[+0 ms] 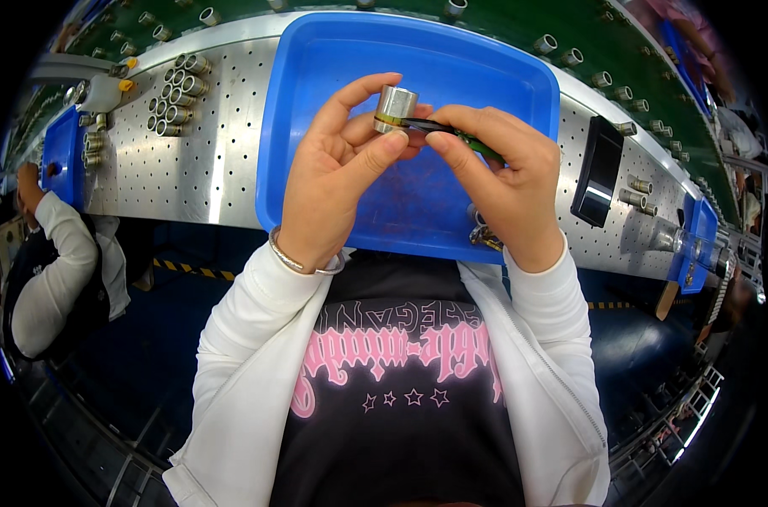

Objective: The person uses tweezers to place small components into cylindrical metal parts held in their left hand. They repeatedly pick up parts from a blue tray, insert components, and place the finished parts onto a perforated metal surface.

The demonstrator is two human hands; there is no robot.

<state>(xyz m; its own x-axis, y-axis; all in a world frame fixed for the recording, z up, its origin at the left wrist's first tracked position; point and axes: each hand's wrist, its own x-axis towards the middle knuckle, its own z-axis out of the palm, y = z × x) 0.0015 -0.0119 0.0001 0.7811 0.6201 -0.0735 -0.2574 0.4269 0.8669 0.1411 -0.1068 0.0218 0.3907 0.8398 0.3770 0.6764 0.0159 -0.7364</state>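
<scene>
Above a blue tray (350, 51), my left hand (333, 160) grips a short silver metal cylinder (398, 102) between thumb and fingers. A yellowish band runs round the cylinder's lower part. My right hand (511, 160) is closed on a slim tool with a dark tip and green handle (479, 146); its exact kind is unclear. The tool's tip touches the cylinder at the band. Some small metal parts (484, 237) lie in the tray's near right corner, partly hidden by my right wrist.
Several metal cylinders (179, 95) stand grouped on the perforated metal table (223, 160) at the left. Right of the tray lies a black phone-like device (599, 171). More cylinders sit on the green surface (502, 34) behind. A co-worker (59, 270) sits at the far left.
</scene>
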